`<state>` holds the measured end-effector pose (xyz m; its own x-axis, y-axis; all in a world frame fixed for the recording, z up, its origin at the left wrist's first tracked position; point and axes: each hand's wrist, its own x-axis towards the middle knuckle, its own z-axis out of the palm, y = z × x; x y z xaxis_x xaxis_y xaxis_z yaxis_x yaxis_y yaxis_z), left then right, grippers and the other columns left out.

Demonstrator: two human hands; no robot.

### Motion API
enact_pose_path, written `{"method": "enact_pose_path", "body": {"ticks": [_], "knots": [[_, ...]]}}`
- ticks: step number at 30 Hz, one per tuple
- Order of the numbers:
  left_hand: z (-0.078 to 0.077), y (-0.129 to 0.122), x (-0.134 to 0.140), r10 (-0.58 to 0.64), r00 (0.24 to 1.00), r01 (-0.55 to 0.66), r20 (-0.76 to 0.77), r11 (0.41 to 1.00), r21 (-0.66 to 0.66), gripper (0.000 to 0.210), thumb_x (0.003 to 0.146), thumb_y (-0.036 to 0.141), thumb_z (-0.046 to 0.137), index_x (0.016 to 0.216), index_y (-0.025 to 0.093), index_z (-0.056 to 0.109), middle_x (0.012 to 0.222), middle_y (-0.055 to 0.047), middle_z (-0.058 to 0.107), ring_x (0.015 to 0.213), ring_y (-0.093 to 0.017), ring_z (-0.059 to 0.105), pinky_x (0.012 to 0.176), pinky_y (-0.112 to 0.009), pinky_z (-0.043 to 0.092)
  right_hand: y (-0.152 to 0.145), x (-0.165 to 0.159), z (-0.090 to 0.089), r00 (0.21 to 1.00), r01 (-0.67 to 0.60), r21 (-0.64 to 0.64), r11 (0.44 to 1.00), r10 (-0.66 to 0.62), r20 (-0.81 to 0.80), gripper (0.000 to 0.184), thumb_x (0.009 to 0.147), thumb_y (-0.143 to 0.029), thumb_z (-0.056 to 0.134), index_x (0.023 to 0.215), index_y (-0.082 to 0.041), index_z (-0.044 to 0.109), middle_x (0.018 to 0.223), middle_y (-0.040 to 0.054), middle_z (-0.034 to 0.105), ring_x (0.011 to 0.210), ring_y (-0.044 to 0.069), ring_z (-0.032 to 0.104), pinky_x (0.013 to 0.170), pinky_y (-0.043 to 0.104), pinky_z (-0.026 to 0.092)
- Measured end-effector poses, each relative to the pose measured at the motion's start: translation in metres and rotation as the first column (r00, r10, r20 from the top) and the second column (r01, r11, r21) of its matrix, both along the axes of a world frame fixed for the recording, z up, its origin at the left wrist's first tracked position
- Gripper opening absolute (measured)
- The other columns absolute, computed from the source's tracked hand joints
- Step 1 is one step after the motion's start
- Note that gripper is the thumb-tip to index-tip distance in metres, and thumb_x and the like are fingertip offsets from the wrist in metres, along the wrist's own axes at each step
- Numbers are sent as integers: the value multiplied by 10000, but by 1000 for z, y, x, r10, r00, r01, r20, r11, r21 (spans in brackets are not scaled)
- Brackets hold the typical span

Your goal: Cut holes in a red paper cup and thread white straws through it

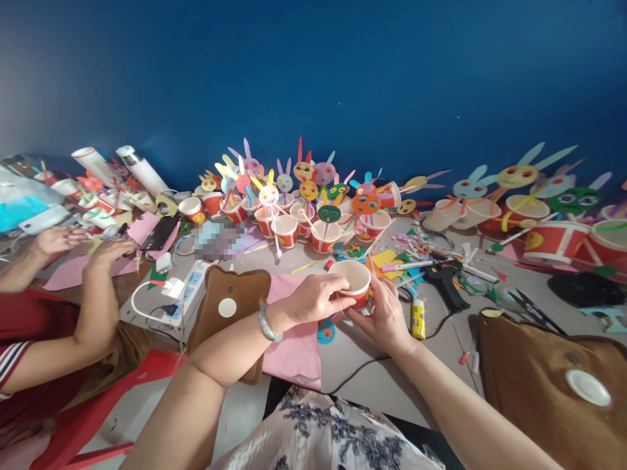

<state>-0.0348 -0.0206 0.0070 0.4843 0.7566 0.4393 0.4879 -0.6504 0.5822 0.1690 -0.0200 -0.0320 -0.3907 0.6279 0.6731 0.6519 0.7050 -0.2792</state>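
Observation:
Between my two hands is a red paper cup [360, 279] with a white inside, its mouth tilted up towards me. My left hand [318, 297] pinches the cup's near left rim, thumb outside and fingers over the edge. My right hand [383, 313] is closed round its right side and lower wall. A blue paper disc [326, 331] lies just below the cup on pink paper [289, 326]. To the right of my right hand stands a yellow glue stick [418, 318], with a black hot glue gun [447, 284] behind it.
Several paper cups with paper rabbit faces [330, 214] line the blue wall. Brown bear-shaped pouches [543, 372] lie at both sides. A power strip [189, 294] with cables is on the left, scissors [536, 310] on the right. A co-worker's hands [110, 251] are at far left.

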Motion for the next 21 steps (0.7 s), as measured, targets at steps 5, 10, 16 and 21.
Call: {"method": "enact_pose_path", "body": {"ticks": [5,10,16,21], "knots": [[5,1,-1,-79,996,78,-52,997,-28,239,995,344,559,845,168,621,798,-35,690,725,-143,639,678,-250,461,1,0,1,1000,-14,7,1000,14,0,803,915,-485,616,1562,-178,252,1138,171,689,1010,339,677,891,525,537],[5,1,-1,-111,990,109,-86,993,-34,286,1006,341,540,793,164,612,745,-27,667,688,-133,623,655,-248,437,-1,1,1,1000,-18,8,1000,18,-2,788,922,-467,617,1562,-170,268,1139,173,693,1030,340,675,903,521,542],[3,1,-1,-54,996,56,72,998,-31,168,954,329,630,923,164,638,867,-29,718,765,-131,653,724,-233,485,-1,1,1,1000,-21,-10,1000,20,-15,778,927,-464,614,1567,-182,273,1171,167,692,1034,331,680,895,509,553],[6,1,0,-110,994,110,0,992,-56,218,970,292,591,798,161,623,756,-21,688,700,-128,629,671,-239,463,1,1,0,1000,-17,12,1000,17,-16,786,927,-449,616,1577,-186,260,1159,167,694,1027,339,683,885,519,558]]}}
